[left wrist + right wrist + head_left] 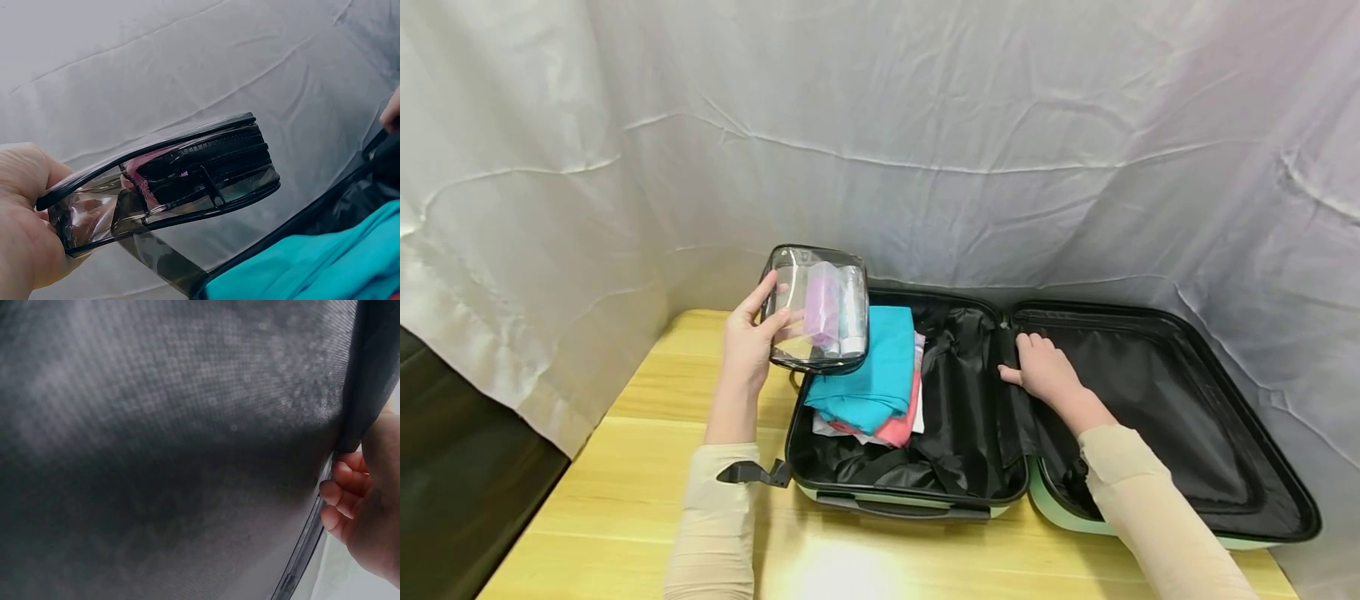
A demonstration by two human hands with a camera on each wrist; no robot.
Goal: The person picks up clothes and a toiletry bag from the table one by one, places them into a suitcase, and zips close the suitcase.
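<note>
My left hand (751, 337) holds up a clear toiletry bag (790, 350) by its left side, thumb in front. The bag has black edging, and a purple item and a pale tube show inside. In the left wrist view the bag's black zip (212, 187) shows edge-on. Below it an open suitcase (917, 492) holds folded clothes, a turquoise garment (880, 392) on top of coral and white ones. My right hand (1047, 371) is at the suitcase's middle, fingers curled at a black fabric flap (1017, 417); the thumb's contact is partly hidden.
The other suitcase half (1157, 417), lined in black, lies open at the right. Both halves lie on a wooden table (647, 467). Grey cloth (925, 125) hangs behind, close to the suitcase. A dark area (460, 467) is at the far left.
</note>
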